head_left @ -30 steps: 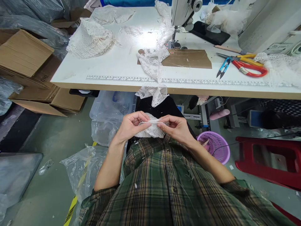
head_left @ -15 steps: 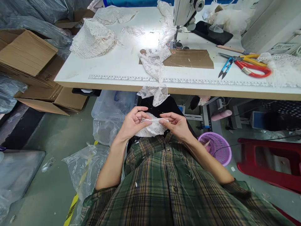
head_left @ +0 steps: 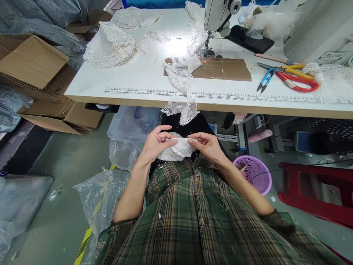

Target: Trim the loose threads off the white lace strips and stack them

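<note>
While the left hand (head_left: pixel 155 145) pinches patterned white lace (head_left: pixel 178 151), the right hand (head_left: pixel 209 148) pinches it also. Both hands' fingers are closed.

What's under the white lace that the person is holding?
Black fabric shows just beyond the white lace, and the plaid shirt shows along its near edge. Whatever lies directly beneath is covered from view.
</note>
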`<action>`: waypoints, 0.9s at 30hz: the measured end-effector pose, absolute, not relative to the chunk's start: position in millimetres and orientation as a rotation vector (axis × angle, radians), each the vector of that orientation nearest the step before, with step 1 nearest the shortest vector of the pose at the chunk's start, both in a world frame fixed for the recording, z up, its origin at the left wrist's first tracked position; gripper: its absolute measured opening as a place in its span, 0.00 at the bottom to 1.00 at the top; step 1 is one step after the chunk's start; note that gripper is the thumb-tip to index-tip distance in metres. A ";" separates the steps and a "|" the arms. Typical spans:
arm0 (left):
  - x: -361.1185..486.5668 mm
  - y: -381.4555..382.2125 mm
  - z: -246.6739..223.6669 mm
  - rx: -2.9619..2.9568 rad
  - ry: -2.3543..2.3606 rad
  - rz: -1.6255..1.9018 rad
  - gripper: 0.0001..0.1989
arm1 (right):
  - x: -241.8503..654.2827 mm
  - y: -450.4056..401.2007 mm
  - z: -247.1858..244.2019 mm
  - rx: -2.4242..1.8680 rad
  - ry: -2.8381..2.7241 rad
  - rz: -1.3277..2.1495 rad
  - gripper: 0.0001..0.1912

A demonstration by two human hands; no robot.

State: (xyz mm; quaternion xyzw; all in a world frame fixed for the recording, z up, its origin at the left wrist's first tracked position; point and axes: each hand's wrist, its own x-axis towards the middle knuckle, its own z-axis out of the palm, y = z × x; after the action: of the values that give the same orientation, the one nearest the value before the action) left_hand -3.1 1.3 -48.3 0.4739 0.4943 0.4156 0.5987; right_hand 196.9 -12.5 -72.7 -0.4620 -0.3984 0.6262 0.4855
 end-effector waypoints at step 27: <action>-40.7 11.6 -75.3 1.593 1.375 0.824 0.25 | 192.7 0.6 -113.4 -1.232 -1.125 1.397 0.19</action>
State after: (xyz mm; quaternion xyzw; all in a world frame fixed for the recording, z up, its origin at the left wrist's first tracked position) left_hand -40.7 11.6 -75.3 0.6376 0.5501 0.3297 0.4267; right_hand 192.7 0.6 -113.4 -0.5015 -0.4578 0.5687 0.4642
